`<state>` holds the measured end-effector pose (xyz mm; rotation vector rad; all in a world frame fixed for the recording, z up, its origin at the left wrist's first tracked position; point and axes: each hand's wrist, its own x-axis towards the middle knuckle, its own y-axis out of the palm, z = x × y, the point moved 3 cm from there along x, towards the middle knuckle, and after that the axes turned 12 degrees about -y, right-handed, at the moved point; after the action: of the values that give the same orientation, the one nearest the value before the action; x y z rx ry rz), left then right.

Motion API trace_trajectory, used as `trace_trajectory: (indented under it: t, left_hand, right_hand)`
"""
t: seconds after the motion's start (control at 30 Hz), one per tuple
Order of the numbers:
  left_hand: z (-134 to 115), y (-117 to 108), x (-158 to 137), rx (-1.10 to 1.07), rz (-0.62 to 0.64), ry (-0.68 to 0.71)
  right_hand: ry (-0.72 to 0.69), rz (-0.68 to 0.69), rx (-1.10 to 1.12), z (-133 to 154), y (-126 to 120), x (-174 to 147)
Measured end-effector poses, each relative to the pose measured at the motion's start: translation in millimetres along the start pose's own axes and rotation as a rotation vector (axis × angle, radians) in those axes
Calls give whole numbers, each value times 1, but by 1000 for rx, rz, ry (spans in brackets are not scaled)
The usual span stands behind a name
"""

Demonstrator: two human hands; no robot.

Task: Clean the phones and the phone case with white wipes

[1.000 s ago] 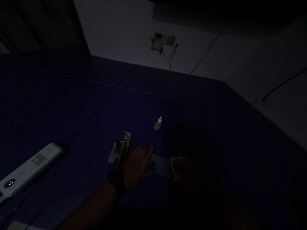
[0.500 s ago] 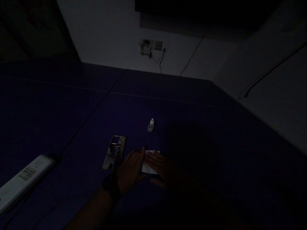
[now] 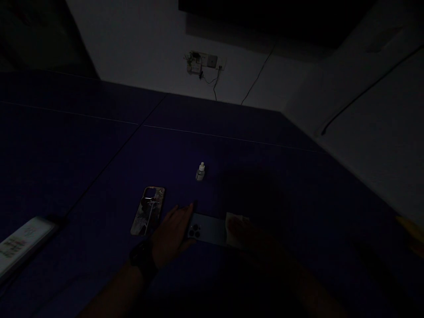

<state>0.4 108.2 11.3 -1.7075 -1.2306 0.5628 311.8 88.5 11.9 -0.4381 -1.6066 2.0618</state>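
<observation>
A smartphone (image 3: 212, 229) lies back side up on the dark blue surface, its camera lenses at the left end. My left hand (image 3: 172, 234), with a dark watch on the wrist, steadies that end between thumb and fingers. Over the phone's right end my right hand (image 3: 243, 229), dim in shadow, presses a folded white wipe (image 3: 232, 240). To the left of my left hand rests a patterned phone case (image 3: 148, 212) with a camera cutout. A small dropper bottle (image 3: 200, 172) with a white cap stands upright beyond the phone.
At the left lies a long white power strip (image 3: 26, 240). The far wall holds a socket panel (image 3: 208, 60) with cables and a small plant (image 3: 189, 62). A dark screen (image 3: 265, 17) hangs above. Something yellow (image 3: 410, 227) shows at the right edge.
My right hand has slid the white wipe to the right along the phone, baring its back and lenses. My left hand stays at the left end. The view has shifted slightly right.
</observation>
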Motion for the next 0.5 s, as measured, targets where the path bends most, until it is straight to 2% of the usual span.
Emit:
trace_trajectory:
  t: [0.07,0.23,0.3,0.4,0.5]
  left_hand:
    - [0,0,0,8,-10,4]
    - [3,2,1,21,-9,19]
    - [3,2,1,23,-4,36]
    - [3,2,1,32,-8,42]
    - [2,1,2,39,-10,15]
  right_hand:
    - [-22,11,28,6,-2,15]
    - [-181,16,133,32,-5,84]
    - [-191,19,139,40,-5,104]
    - [-187,1,147,41,-5,105]
    - [-190,-10,140,32,-3,73]
